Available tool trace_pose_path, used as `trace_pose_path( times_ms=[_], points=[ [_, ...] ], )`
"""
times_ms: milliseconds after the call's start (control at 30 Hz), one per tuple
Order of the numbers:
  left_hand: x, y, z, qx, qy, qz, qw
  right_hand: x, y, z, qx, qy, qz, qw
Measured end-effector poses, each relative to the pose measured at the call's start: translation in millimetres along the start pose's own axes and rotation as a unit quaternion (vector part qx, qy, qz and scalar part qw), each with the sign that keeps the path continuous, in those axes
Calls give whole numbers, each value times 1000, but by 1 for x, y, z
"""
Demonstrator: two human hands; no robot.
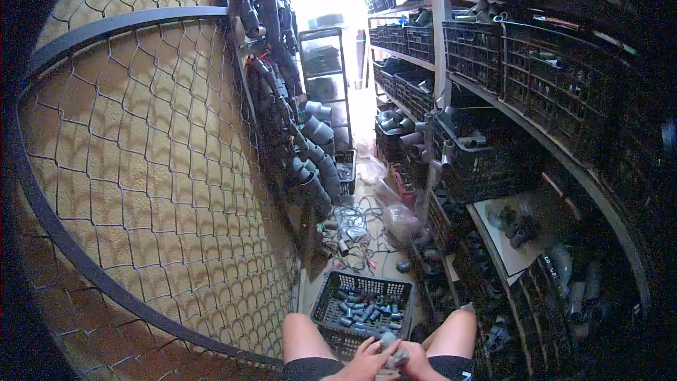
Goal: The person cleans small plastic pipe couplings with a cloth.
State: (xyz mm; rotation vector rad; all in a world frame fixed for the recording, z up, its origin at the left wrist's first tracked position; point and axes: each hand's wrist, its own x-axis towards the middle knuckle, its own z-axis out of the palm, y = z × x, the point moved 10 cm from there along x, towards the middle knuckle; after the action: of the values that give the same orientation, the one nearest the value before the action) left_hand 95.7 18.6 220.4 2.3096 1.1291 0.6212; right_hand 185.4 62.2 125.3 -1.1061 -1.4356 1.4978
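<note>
Low in the head view, my left hand (368,361) and my right hand (417,363) meet above my lap, with the fingers of both closed around a small grey pipe fitting (388,339). The fingers partly hide it, so its exact shape does not show. Just beyond my hands, between my knees, a black plastic crate (403,287) sits on the floor with several grey pipe fittings (363,310) loose inside it.
Chain-link mesh (155,169) closes off the left side. Large grey fittings (319,130) hang along it. On the right, shelves (438,42) carry black crates (471,53) of fittings. Cords and scraps (352,224) and a plastic bag (400,224) litter the narrow aisle floor.
</note>
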Motion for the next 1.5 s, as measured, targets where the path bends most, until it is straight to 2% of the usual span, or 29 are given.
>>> trace_pose_path(
  times_ms=[33, 67, 200, 233, 333, 400, 433, 467, 500, 533, 567, 633, 667, 700, 733, 767, 800, 867, 933, 967, 1000, 1033, 1100, 1167, 1233, 1267, 1300, 1367, 1500],
  points=[
    [-1, 4, 14, 36, -58, 51, 996, 2, 70, 18, 157, -92, 83, 980],
    [3, 20, 10, 70, -75, 108, 989, 1, 72, 15, 157, -92, 84, 980],
    [11, 32, 12, -39, -133, 130, 982, 4, 53, -3, -16, -64, 37, 997],
    [15, 30, 18, 86, -162, 139, 973, 4, 45, -7, -61, -57, 27, 996],
    [15, 9, 21, 9, -56, 116, 992, 10, 18, -20, -195, -35, -8, 980],
    [14, -26, 31, -256, 10, -24, 966, 13, 0, -19, -239, -27, -17, 971],
    [8, -39, 46, -259, 9, -24, 965, 11, -27, -14, -384, 22, -90, 919],
    [-2, -71, 80, -447, -29, -127, 885, 5, -48, -7, -517, 67, -159, 838],
    [-15, -85, 110, -608, -64, -221, 760, 5, -49, -6, -519, 66, -158, 837],
    [-25, -98, 119, -520, -44, -251, 815, 5, -56, -8, -471, 83, -184, 859],
    [-20, -76, 95, -520, -45, -252, 815, 4, -61, -9, -419, 99, -208, 878],
    [-2, -14, 6, -230, 97, -51, 967, 8, -28, -9, -458, 41, -170, 871],
    [-5, -22, 23, -101, 92, 1, 991, 16, 32, -15, -334, -20, -13, 942],
    [-7, -23, 20, -104, 93, 1, 990, 11, 94, -14, -194, -79, 146, 967],
    [-7, -12, 20, -49, 55, 55, 996, 1, 108, 9, -207, -252, 72, 943],
    [-9, -1, 20, 6, 18, 108, 994, -5, 153, 19, -15, -292, 116, 949],
    [-11, 7, 7, -16, 45, 129, 991, -4, 150, 13, -18, -293, 117, 949],
    [-18, -9, -18, -94, 134, 58, 985, -16, 119, 23, 275, -391, 226, 849],
    [-38, -49, -49, -239, 296, -85, 921, -25, 54, 30, 541, -442, 304, 648],
    [-35, -44, -66, -253, 349, -62, 900, -29, 23, 42, 543, -443, 304, 646],
    [-28, -40, -60, -205, 314, -71, 924, -7, 13, 40, 512, -224, 273, 783],
    [-20, -38, -50, -157, 278, -79, 944, 3, 14, 19, 443, 11, 225, 868],
    [-10, -34, 5, -208, 170, -97, 958, 19, 23, 22, 367, 68, 120, 920],
    [2, -33, 12, -208, 228, -49, 950, 37, 43, 15, 394, 150, 89, 903],
    [15, -56, 4, -236, 246, -113, 933, 31, 28, 26, 341, 158, 106, 921],
    [20, -52, -24, -215, 339, -117, 908, 28, 24, 39, 364, 150, 111, 913],
    [21, -62, -19, -240, 303, -146, 911, 26, 23, 47, 387, 143, 117, 903],
    [26, -48, -24, -218, 302, -72, 925, 32, 23, 31, 353, 167, 144, 909],
    [20, -30, -8, -193, 261, -58, 944, 58, 26, 5, 442, 146, 81, 881]
  ],
)
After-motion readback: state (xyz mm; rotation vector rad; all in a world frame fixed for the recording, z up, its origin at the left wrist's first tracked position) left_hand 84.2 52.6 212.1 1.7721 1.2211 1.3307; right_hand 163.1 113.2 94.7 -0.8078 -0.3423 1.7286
